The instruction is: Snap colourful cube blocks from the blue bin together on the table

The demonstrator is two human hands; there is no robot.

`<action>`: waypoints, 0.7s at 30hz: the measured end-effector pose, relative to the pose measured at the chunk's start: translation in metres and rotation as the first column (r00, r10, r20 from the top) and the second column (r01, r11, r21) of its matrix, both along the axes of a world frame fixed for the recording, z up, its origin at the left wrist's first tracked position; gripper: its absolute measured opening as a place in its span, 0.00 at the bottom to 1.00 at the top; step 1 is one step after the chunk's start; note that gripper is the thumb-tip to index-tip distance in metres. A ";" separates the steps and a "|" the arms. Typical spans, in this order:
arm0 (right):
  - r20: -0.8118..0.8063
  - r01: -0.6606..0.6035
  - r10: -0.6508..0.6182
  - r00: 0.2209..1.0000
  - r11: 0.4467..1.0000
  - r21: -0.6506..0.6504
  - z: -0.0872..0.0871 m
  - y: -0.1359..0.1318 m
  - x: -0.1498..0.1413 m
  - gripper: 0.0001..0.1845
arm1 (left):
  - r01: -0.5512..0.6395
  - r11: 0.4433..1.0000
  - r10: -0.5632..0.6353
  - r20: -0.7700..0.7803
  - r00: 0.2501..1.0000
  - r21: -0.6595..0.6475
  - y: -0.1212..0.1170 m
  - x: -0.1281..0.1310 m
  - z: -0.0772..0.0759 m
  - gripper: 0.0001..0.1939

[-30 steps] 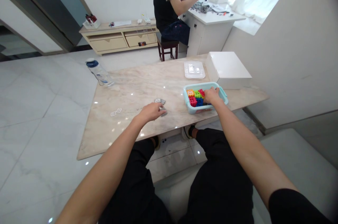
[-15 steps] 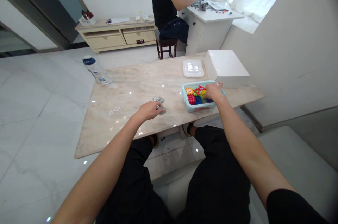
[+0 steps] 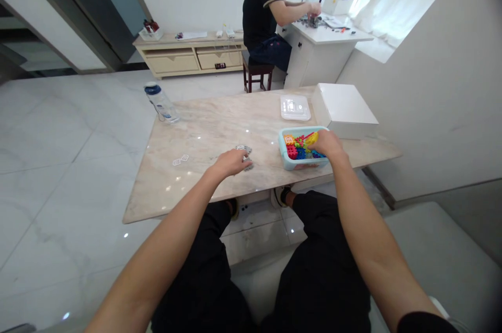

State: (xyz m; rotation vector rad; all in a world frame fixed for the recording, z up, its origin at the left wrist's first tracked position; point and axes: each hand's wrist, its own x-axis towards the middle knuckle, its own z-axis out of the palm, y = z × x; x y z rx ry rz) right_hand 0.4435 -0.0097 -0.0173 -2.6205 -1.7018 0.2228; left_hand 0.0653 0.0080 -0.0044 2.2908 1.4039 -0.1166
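Note:
My left hand (image 3: 232, 162) rests on the marble-patterned table with its thumb and fingers apart. Grey lattice-like plastic pieces (image 3: 243, 149) lie around its fingertips, partly covered by them. My right hand (image 3: 328, 144) reaches over the right end of a light blue bin (image 3: 287, 162), fingers bent down among colourful plastic building pieces. Against those fingers is a yellow building piece (image 3: 312, 138), apparently gripped; the fingertips are partly hidden. Red building pieces (image 3: 292, 152), blue building pieces (image 3: 300, 153) and an orange square piece (image 3: 289, 139) lie in the bin's left part.
Two white lattice pieces (image 3: 181, 160) lie on the table's left. A water bottle (image 3: 162, 104) stands at the far left corner. Behind the bin are a clear plastic lid (image 3: 295, 107) and a white box (image 3: 345, 108). Another person (image 3: 262, 9) sits working at a white desk (image 3: 319, 34).
The whole view has shifted slightly. My right hand's raised index finger has come down into the bin, and the yellow piece sits a little higher. My left hand stays by the grey pieces.

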 end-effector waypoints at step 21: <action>-0.694 -0.143 0.417 0.586 0.897 0.418 0.019 0.004 -0.094 0.23 | -0.135 0.989 0.124 0.171 0.977 0.056 0.018 -0.023 -0.009 0.29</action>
